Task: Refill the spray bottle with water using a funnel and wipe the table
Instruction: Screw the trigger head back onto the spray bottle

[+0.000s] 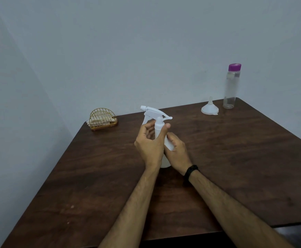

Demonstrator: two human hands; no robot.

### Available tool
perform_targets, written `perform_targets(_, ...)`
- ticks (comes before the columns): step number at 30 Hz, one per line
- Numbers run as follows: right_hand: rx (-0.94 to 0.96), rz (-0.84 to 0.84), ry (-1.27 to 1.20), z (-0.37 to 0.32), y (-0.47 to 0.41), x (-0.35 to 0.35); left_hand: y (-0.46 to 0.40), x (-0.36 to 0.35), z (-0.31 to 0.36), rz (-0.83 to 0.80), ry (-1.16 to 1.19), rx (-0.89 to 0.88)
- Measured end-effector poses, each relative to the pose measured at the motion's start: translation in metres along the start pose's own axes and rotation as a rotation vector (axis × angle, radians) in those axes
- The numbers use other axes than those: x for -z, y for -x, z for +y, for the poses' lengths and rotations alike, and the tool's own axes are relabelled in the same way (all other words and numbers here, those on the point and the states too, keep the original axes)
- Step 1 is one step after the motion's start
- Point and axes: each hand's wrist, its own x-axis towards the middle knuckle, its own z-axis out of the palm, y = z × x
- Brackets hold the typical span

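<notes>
the spray bottle [159,133] stood mid-table [235,158]. the right hand [177,153] gripped its body to steady it while the left hand [150,144] curled round the neck, likely to unscrew the top. funnel [209,108] and water bottle [231,86] waited at the far corner.

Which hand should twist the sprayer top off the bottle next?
Probably the left hand: its thumb and fingers already sit at the collar under the sprayer head. The right hand wraps the spray bottle lower down, well placed to steady it on the table.
</notes>
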Motion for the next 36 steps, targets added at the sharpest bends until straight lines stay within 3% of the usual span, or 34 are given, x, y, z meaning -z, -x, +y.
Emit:
perform_targets(5,0.001,-0.009,-0.005,-0.001,0.000,0.000,0.000,-0.003,0.001,0.015,-0.078,-0.028)
perform_targets(16,-0.006,-0.007,0.011,0.001,0.001,0.002,0.000,0.002,-0.008,-0.166,-0.255,-0.116)
perform_targets(22,-0.020,-0.007,0.021,0.003,0.001,0.001,-0.003,0.003,-0.005,-0.057,-0.307,-0.156)
perform_targets(29,0.014,0.004,0.025,0.001,0.001,0.002,0.001,0.003,-0.006,-0.096,-0.325,-0.215)
perform_targets(36,-0.009,-0.008,0.009,0.002,0.001,0.002,0.003,0.004,-0.008,-0.134,-0.289,-0.163)
